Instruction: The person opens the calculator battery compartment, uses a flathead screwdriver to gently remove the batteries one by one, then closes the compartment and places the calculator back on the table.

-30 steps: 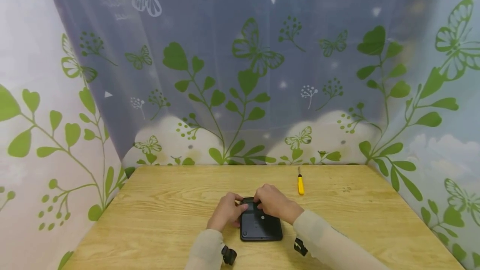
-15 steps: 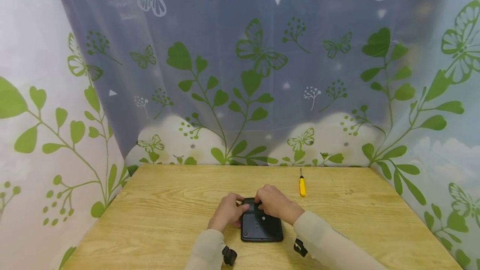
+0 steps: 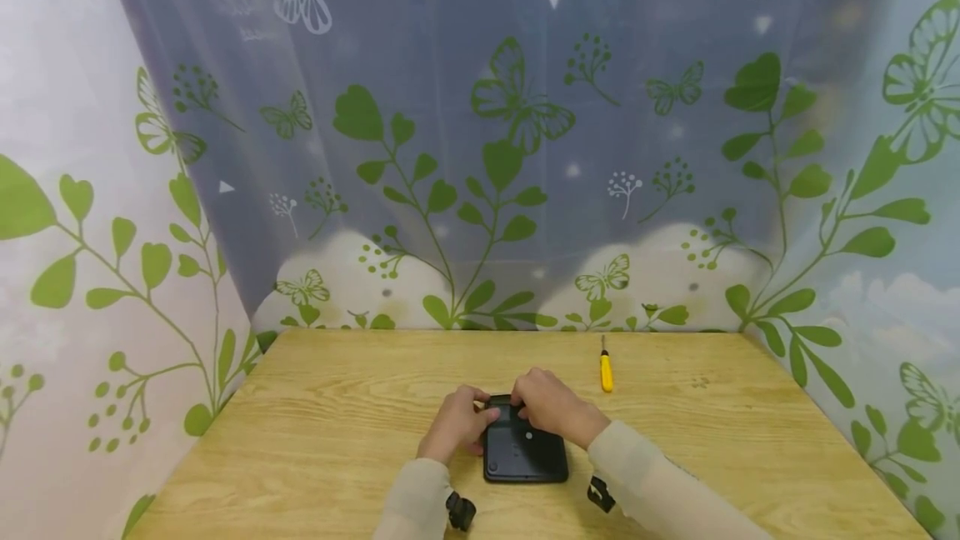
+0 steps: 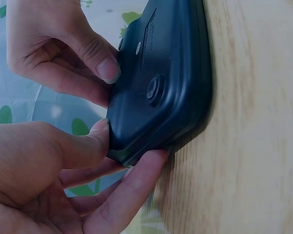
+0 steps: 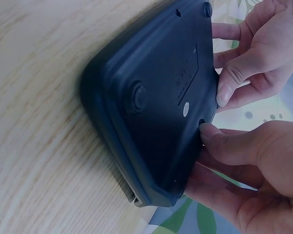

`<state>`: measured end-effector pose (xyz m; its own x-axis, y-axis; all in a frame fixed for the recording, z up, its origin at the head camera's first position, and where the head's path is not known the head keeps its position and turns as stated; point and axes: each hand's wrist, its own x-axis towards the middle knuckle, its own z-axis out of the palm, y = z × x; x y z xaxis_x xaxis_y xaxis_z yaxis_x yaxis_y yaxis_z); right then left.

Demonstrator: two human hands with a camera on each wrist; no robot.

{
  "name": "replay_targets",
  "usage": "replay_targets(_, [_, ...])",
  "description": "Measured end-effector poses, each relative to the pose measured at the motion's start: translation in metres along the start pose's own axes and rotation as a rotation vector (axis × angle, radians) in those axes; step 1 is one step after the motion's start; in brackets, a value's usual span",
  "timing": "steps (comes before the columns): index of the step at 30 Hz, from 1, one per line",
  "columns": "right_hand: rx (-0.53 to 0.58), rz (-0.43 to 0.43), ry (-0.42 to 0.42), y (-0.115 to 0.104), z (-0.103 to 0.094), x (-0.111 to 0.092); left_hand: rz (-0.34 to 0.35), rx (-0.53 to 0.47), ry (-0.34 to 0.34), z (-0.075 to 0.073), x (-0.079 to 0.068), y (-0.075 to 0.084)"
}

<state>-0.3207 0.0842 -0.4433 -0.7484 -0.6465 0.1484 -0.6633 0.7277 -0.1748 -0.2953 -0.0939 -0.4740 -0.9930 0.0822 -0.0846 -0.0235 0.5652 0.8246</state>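
Observation:
A black desk calculator (image 3: 528, 462) lies turned over on the wooden table, underside up. Round feet, a marked panel and a small white sticker (image 5: 186, 109) show on its back. At the far left corner my left hand (image 3: 452, 425) grips the edge, thumb (image 4: 95, 145) on top and fingers around the side. My right hand (image 3: 553, 405) holds the far edge, its thumb (image 5: 214, 134) pressing on the back near a small dark opening. Parts of the right hand's fingers are hidden behind the edge. In the left wrist view both thumbs sit close together.
A yellow-handled screwdriver (image 3: 606, 372) lies at the back of the table, right of the hands, its shaft pointing away. Patterned curtains (image 3: 450, 190) with leaves and butterflies stand behind the table and along both sides.
The head view has shifted slightly, moving the scene a little to the right. Both hands keep their hold on the calculator with no clear movement.

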Motion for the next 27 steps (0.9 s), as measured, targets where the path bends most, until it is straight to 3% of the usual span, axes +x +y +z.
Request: replay_targets(27, [-0.011, 0.004, -0.014, -0.0020, -0.0011, 0.0000, -0.008, 0.004, -0.008, -0.0006, 0.0008, -0.0013])
